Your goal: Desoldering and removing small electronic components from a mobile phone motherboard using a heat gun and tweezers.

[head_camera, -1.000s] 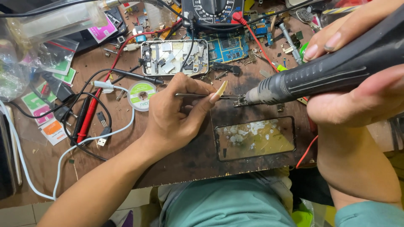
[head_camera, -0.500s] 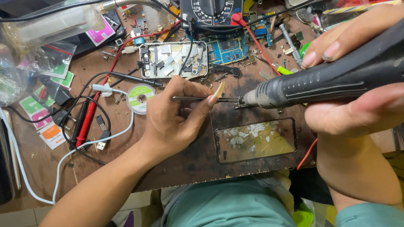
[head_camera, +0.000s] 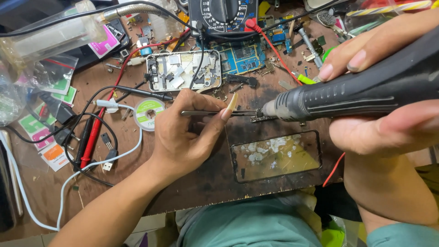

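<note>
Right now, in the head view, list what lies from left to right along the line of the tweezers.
Red probe → round solder-wick reel → left hand → tweezers → small circuit piece → black hot-air tool → right hand.

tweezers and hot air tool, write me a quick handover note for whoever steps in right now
Left hand: fingers pinch the tweezers, tips on the small circuit piece on the dark work mat.
Right hand: grips the black hot air tool, nozzle right at that piece.
Nearby: opened phone frame and blue circuit board above the hands, glass phone panel below the nozzle, multimeter at the top edge.
Done: phone is opened, piece lies on the mat under the nozzle.
Left: the piece is not lifted; whether anything has come loose on it is too small to tell.
</note>
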